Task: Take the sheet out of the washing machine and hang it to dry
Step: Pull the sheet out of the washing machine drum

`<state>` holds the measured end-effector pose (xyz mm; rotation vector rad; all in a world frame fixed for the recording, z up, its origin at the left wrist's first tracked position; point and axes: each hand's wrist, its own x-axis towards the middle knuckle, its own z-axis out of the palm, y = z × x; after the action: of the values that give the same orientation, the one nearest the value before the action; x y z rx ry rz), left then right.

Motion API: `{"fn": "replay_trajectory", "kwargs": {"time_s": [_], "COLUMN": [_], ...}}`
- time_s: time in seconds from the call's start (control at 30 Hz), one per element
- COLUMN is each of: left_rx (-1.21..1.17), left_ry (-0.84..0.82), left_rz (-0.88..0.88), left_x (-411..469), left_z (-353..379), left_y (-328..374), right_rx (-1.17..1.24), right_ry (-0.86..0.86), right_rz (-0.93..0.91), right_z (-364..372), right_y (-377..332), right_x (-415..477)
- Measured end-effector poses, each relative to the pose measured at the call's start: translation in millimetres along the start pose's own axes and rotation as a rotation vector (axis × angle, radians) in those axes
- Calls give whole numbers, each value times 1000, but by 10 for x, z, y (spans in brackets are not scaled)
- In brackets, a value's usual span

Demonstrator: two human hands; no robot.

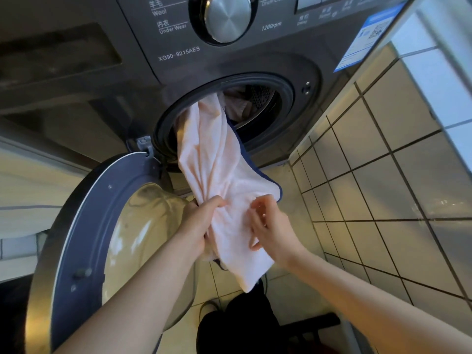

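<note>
Pale pink cloth, the sheet (217,162), trails out of the round opening of a grey front-loading washing machine (178,54) and runs down towards the near side, where both hands have it. Its far end is inside the drum (265,98), among other bunched laundry (237,106) that is too dim to make out. A dark blue trim (255,167) follows the sheet's right edge.

The left hand (199,221) grips a gathered bunch of the fabric, fingers curled tightly round it. The right hand (268,226) lies just beside it on the right, fingers bent onto the cloth and thumb at its lower edge, holding it as well. A loose corner of the sheet hangs below the hands.

The machine's door (84,226) stands swung open on the left, its domed glass facing the hands. A metal dial (227,17) sits on the control panel above, with a blue and white sticker (370,34) further right. Beige tiles (383,175) fill the right side.
</note>
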<state>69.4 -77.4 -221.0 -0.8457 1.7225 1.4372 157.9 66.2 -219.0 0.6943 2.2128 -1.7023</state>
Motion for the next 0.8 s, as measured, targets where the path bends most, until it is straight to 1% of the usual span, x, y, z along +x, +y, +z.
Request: {"fn": "replay_trajectory", "kwargs": {"time_s": [0.07, 0.17, 0.23, 0.3, 0.37, 0.47, 0.53, 0.57, 0.63, 0.67, 0.7, 0.77, 0.8], "left_rx": [27, 37, 16, -7, -21, -17, 7, 24, 69, 92, 111, 132, 133], "left_ry": [-15, -30, -45, -63, -86, -103, -126, -130, -129, -135, -147, -186, -204], "left_rz": [12, 36, 45, 43, 39, 32, 28, 36, 55, 63, 70, 65, 62], "left_x": [-6, -22, -50, -79, -103, -122, -118, -111, -85, -73, -66, -50, -37], "left_z": [-31, -94, -134, -164, -190, -221, -213, -205, -170, -148, -130, -94, -77], "left_y": [5, 19, 35, 54, 72, 91, 88, 82, 53, 36, 21, -13, -33], "right_rx": [-6, -79, -66, -31, 86, 377, 583, 670, 778, 787, 747, 525, 391], "right_ry": [92, 229, 258, 238, 186, 30, -92, -127, -191, -255, -334, -453, -475], "right_rz": [68, 133, 259, 429, 570, 649, 601, 555, 490, 465, 445, 427, 408], "right_z": [-59, -142, -203, -272, -326, -361, -363, -361, -357, -355, -340, -312, -296], "right_y": [71, 190, 272, 343, 414, 490, 490, 461, 347, 268, 185, 34, -27], "right_x": [193, 520, 734, 927, 1051, 1075, 1035, 1019, 987, 959, 922, 826, 768]}}
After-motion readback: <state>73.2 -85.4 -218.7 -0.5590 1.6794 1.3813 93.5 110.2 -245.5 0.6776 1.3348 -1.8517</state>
